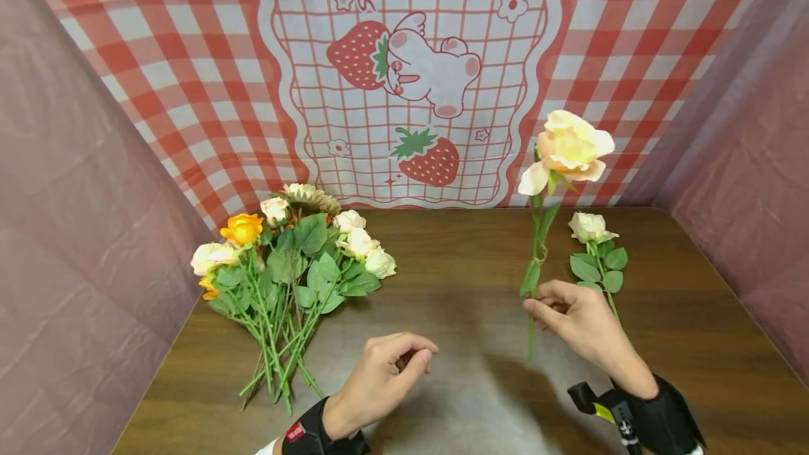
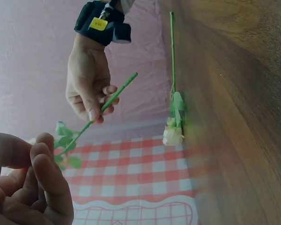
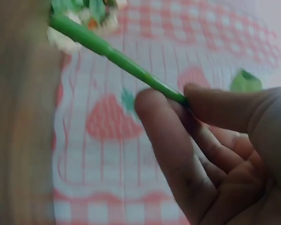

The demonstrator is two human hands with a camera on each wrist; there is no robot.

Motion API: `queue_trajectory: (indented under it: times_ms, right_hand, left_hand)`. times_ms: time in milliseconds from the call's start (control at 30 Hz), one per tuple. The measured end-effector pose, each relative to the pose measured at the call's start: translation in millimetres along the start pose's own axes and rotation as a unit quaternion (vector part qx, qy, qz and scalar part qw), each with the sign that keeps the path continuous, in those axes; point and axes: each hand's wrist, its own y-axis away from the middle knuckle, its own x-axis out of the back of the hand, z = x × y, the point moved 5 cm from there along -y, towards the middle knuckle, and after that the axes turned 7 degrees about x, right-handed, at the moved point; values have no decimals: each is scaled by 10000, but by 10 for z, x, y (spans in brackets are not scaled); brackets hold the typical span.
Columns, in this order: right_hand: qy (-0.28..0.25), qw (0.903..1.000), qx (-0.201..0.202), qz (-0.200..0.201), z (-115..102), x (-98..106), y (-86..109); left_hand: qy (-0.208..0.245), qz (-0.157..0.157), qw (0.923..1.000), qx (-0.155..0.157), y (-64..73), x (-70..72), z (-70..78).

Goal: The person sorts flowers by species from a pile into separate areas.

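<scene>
My right hand (image 1: 578,318) pinches the green stem of a pale peach rose (image 1: 571,146) between thumb and fingers. The bloom stands upright above the hand, and the stem's bare lower end (image 3: 89,40) sticks out past the fingertips in the right wrist view. My left hand (image 1: 388,374) hovers over the table's front middle with fingers loosely curled and nothing in them. To the right of the held flower, a white rose (image 1: 590,229) with green leaves lies on the table; its stem runs partly behind the right hand.
A bunch of artificial flowers (image 1: 278,286) in white, cream and orange lies on the left of the brown table (image 1: 442,258), stems toward me. A red-checked cloth (image 1: 411,55) with strawberries hangs behind. Pinkish curtains (image 1: 82,195) close off both sides.
</scene>
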Motion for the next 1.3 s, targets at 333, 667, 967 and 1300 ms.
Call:
queue_trajectory:
  times_ms: [333,667,967,1300]
  right_hand:
    - [599,9822,-1569,-846,544,440,61]
    - [801,9636,-2066,-1498,1027,365,183]
    - [1197,9457,-2240,-2029,1190,299,267]
    - [1235,9364,-2509,-2119,1244,278,325]
  left_hand:
    - [41,47,9999,-106,66,-37,-165]
    - [65,25,9994,-341,77,-43,-152]
    - [-14,-5,9993,-384,63,-35,-137]
    - [-106,-91,9993,-334,58,-43,-131]
